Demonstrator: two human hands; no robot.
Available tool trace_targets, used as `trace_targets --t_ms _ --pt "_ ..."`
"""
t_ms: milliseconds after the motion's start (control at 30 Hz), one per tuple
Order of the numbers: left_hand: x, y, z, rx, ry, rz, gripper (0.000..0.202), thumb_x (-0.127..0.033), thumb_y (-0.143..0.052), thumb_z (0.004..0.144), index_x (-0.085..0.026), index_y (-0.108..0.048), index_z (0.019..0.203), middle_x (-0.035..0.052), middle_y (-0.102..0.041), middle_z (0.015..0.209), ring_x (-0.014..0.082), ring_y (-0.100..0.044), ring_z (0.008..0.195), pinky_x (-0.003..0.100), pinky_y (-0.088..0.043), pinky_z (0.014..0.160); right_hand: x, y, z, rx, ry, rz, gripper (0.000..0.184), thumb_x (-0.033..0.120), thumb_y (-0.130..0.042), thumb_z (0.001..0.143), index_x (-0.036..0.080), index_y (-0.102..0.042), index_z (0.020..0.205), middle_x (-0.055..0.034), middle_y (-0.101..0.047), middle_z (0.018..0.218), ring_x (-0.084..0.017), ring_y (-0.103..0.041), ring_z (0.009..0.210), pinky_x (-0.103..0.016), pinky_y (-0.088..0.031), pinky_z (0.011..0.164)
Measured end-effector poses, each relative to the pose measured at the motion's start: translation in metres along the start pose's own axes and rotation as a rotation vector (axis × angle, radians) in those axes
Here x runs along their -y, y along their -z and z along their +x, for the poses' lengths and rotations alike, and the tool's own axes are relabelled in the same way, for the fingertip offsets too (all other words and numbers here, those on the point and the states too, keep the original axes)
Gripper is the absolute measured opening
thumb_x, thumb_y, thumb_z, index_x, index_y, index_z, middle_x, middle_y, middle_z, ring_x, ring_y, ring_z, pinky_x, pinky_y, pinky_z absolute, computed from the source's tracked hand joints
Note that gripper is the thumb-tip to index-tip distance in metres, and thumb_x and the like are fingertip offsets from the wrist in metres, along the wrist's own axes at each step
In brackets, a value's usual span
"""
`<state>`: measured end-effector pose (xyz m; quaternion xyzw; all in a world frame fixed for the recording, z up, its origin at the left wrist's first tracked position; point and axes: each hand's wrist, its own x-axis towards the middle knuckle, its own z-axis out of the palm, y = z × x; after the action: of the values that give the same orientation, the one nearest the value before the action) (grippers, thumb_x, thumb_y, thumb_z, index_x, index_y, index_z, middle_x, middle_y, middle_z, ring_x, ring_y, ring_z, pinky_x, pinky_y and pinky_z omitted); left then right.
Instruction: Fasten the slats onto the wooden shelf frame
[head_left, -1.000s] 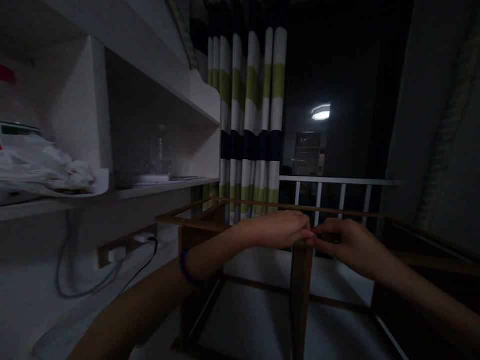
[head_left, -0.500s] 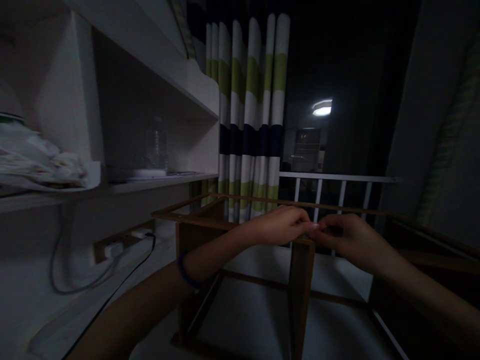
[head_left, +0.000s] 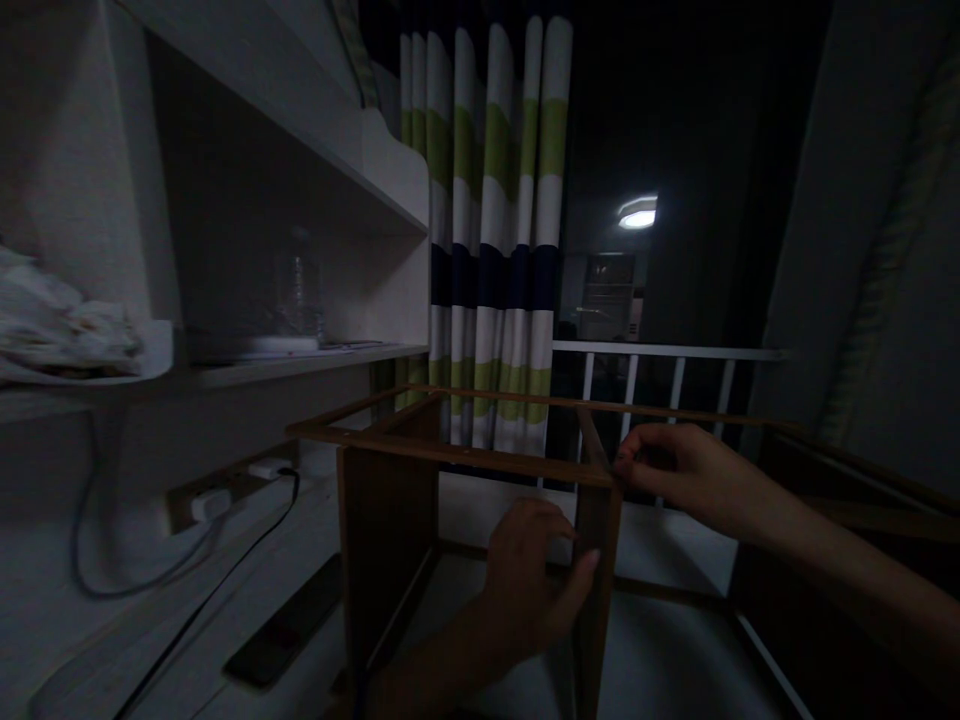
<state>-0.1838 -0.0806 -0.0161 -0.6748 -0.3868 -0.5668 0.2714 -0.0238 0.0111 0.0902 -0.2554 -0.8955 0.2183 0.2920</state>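
Note:
A brown wooden frame (head_left: 517, 462) with upright panels stands before me, open at the front. My left hand (head_left: 529, 585) has its thumb and fingers apart, low at the left side of the middle upright panel (head_left: 600, 600). Nothing shows in its grasp; whether the fingertips touch the panel, I cannot tell. At the top front corner of that panel, my right hand (head_left: 686, 468) is closed in a pinch. Whatever its fingertips hold is too small and dark to make out. A second upright panel (head_left: 386, 540) is at the frame's left.
A dark phone (head_left: 289, 630) lies on the white surface left of the frame. Plugs sit in a power strip (head_left: 232, 488), with cables trailing below. A clear bottle (head_left: 300, 290) stands on the white shelf (head_left: 360, 356). Behind are a striped curtain (head_left: 495, 210) and a white railing (head_left: 667, 351).
My left hand has left the top corner, where it met my right hand, and moved down beside the middle panel. My right hand stays near the corner. The phone has come into view.

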Motion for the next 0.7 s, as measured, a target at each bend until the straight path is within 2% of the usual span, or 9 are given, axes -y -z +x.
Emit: trace_targets --t_ms 67,100,133,200,267,367,467,700 --pt "-0.003 0.003 0.014 -0.063 -0.208 0.146 0.011 -0.022 -0.056 0.077 -0.016 -0.047 0.079 0.0014 -0.053 0.077 0.0139 -0.047 0.074 0.03 -0.036 0.069 -0.001 0.001 0.0 0.006 0.02 0.004 0.026 0.041 -0.048 0.075 0.017 -0.057 0.075 -0.0001 -0.054 0.068 -0.014 -0.049 0.063 -0.023 -0.037 0.055" --pt "-0.006 0.007 0.024 -0.068 -0.266 0.229 0.013 -0.024 -0.058 0.076 -0.017 -0.049 0.077 0.0006 -0.054 0.077 0.0149 -0.047 0.075 0.032 -0.034 0.071 -0.002 0.002 0.0 0.013 0.027 0.011 0.025 0.041 -0.049 0.076 0.017 -0.057 0.076 -0.0001 -0.054 0.069 -0.014 -0.05 0.064 -0.023 -0.038 0.055" --pt "-0.009 0.01 0.036 -0.053 -0.25 0.303 0.014 -0.028 -0.06 0.076 -0.017 -0.051 0.079 0.0004 -0.056 0.08 0.0162 -0.048 0.079 0.034 -0.033 0.075 -0.002 0.002 0.0 0.022 0.031 0.021 0.024 0.041 -0.049 0.076 0.017 -0.057 0.076 -0.0003 -0.054 0.069 -0.015 -0.05 0.064 -0.023 -0.038 0.056" --pt "-0.014 0.016 0.056 0.056 -0.175 0.39 0.021 -0.036 -0.061 0.076 -0.019 -0.054 0.087 -0.0009 -0.058 0.088 0.0177 -0.048 0.089 0.037 -0.029 0.084 -0.002 0.003 0.0 0.043 0.022 0.033 0.025 0.041 -0.05 0.076 0.017 -0.057 0.077 -0.0007 -0.055 0.07 -0.016 -0.051 0.065 -0.025 -0.039 0.057" --pt "-0.016 0.016 0.068 0.173 -0.213 0.443 0.023 -0.04 -0.061 0.077 -0.021 -0.055 0.089 -0.0031 -0.058 0.092 0.0166 -0.047 0.094 0.038 -0.025 0.092 -0.001 0.004 0.001 0.058 0.016 0.028 0.025 0.041 -0.05 0.075 0.017 -0.057 0.076 -0.0008 -0.056 0.071 -0.016 -0.052 0.066 -0.026 -0.04 0.06" --pt "-0.012 0.009 0.067 0.244 -0.311 0.439 0.017 -0.036 -0.058 0.08 -0.021 -0.055 0.085 -0.0051 -0.058 0.091 0.0136 -0.048 0.092 0.039 -0.021 0.098 0.001 0.004 0.002 0.055 0.032 0.028 0.024 0.04 -0.05 0.076 0.018 -0.057 0.076 -0.0002 -0.056 0.071 -0.016 -0.053 0.068 -0.026 -0.04 0.06" --pt "-0.009 0.002 0.057 0.22 -0.286 0.434 0.011 -0.031 -0.056 0.082 -0.021 -0.056 0.088 -0.005 -0.058 0.092 0.0122 -0.049 0.089 0.039 -0.02 0.098 0.001 0.005 0.003 0.061 0.056 0.028 0.023 0.04 -0.05 0.077 0.018 -0.058 0.075 0.0007 -0.056 0.069 -0.014 -0.052 0.065 -0.024 -0.039 0.057" --pt "-0.009 -0.002 0.054 0.253 -0.264 0.466 0.028 -0.035 -0.059 0.08 -0.018 -0.053 0.101 -0.0038 -0.057 0.101 0.0128 -0.049 0.094 0.035 -0.026 0.094 0.001 0.007 0.004 0.069 0.04 0.032 0.02 0.037 -0.05 0.078 0.018 -0.057 0.076 0.0015 -0.056 0.071 -0.014 -0.052 0.067 -0.024 -0.039 0.059"
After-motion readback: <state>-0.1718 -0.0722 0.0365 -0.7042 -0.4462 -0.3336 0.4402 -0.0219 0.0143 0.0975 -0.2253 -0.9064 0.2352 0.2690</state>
